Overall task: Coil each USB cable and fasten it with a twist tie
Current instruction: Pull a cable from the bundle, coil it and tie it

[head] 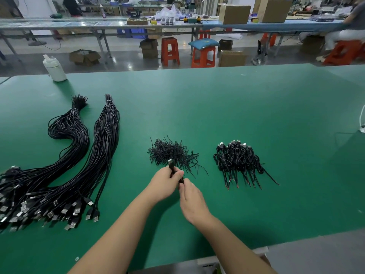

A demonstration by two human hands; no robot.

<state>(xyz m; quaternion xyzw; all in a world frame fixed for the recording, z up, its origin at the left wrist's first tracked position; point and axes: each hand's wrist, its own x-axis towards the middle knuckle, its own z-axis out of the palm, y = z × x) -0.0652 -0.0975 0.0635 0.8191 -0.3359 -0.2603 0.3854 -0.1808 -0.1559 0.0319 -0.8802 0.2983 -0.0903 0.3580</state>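
Observation:
My left hand point(165, 182) grips a coiled black USB cable point(172, 166), its metal plug sticking up above my fingers. My right hand point(192, 198) is just below and to the right, fingertips pinching at the coil's lower end; whether a tie is between them is hidden. Just behind my hands lies a loose pile of black twist ties point(171, 153). To the right sits a stack of coiled, tied cables point(239, 159). Two long bundles of uncoiled USB cables point(75, 167) stretch across the left of the green table point(237, 107).
A white plastic bottle point(55, 69) stands at the table's far left edge. A white cord point(362, 119) hangs over the right edge. Beyond the table are orange stools point(170, 51), cardboard boxes and other workbenches, with a seated person at far right.

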